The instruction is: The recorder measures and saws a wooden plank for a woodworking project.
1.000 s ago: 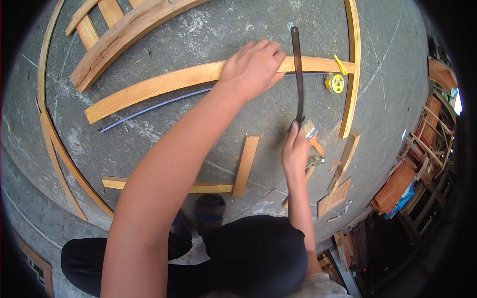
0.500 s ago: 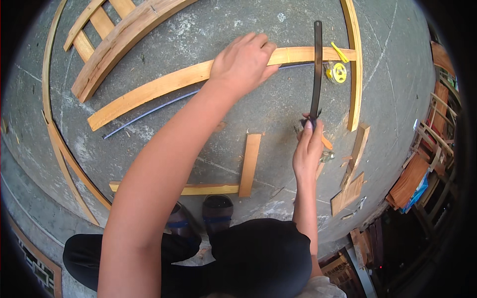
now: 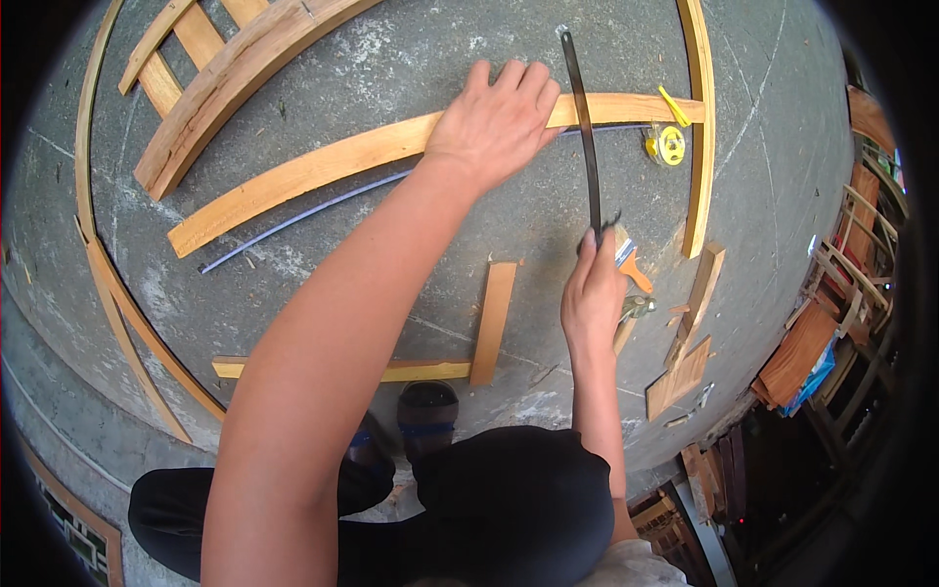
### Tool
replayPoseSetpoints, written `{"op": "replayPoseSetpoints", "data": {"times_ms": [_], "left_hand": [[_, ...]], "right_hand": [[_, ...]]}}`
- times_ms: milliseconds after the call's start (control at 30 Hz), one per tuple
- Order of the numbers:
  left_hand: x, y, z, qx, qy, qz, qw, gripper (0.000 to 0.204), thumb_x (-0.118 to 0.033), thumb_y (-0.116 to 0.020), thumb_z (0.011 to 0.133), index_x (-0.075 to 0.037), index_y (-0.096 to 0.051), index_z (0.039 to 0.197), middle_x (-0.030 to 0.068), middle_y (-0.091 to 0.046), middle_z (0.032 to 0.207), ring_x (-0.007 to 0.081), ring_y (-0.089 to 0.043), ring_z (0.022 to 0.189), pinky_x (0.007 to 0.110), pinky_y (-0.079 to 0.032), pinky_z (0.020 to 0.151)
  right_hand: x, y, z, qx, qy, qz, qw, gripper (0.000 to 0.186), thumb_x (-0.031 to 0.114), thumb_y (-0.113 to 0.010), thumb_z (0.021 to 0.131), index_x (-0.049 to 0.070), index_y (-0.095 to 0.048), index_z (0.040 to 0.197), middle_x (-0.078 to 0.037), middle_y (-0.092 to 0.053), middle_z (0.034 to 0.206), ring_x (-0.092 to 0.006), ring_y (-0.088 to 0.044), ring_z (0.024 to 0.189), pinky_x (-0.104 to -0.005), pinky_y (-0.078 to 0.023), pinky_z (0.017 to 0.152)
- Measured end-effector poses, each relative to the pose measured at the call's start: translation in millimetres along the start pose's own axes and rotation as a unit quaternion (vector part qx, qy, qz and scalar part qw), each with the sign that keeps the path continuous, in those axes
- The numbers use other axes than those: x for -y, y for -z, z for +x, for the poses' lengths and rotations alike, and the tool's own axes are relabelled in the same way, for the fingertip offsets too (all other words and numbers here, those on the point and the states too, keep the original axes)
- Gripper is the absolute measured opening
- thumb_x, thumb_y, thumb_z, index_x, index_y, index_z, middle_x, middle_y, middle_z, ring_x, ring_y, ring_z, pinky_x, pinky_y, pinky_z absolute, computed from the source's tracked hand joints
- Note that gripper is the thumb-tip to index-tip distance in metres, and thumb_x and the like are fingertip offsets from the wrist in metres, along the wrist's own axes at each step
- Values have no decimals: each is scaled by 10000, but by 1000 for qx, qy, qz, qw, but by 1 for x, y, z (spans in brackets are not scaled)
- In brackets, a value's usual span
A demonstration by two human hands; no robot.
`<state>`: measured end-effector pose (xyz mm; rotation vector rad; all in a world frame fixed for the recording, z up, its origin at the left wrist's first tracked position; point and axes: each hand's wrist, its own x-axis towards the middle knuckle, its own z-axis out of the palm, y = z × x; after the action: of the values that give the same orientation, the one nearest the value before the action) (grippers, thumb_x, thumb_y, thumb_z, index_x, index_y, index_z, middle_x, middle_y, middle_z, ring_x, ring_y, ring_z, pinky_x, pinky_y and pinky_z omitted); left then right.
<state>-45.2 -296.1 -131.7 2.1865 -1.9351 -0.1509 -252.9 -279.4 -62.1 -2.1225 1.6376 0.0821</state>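
On the concrete floor [image 3: 518,215], head view: left hand [image 3: 494,122] clasped over a pale board [image 3: 313,171], which runs right to a long wooden strip [image 3: 698,181]. Right hand [image 3: 595,284] pinches the near end of a dark blade [image 3: 583,117] crossing it; contact, can't tell. Seems a steadying, lining-up step; any stroke would call for a firm left hold.

A scuffed grey concrete floor [image 3: 533,303] carries a slatted brown wooden frame [image 3: 223,101], a short straight light-brown wooden board [image 3: 493,323] and a pale-bristled, orange-handled flat paintbrush [image 3: 634,269].
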Motion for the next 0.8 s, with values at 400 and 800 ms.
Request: {"op": "replayPoseSetpoints", "data": {"times_ms": [400, 800], "left_hand": [[41, 14, -12, 5, -96, -36, 995, 442, -440, -523, 1042, -24, -584, 1181, 81, -549, 1169, 236, -521, 1141, 390, -416, 1049], [38, 14, -7, 47, -106, -54, 992, 377, -420, -535, 1044, -57, -582, 1138, 63, -528, 1131, 221, -508, 1104, 369, -420, 1003]], "right_hand": [[5, -12, 19, -15, 45, 0, 999, 253, 184, -488, 1089, -49, -559, 1154, -310, -609, 679, -499, -632, 640, -539, -449, 540], [9, -3, 37, 1, 55, -2, 998, 295, 194, -487, 1094, -71, -576, 1188, -315, -585, 680, -500, -606, 625, -513, -425, 527]]}}
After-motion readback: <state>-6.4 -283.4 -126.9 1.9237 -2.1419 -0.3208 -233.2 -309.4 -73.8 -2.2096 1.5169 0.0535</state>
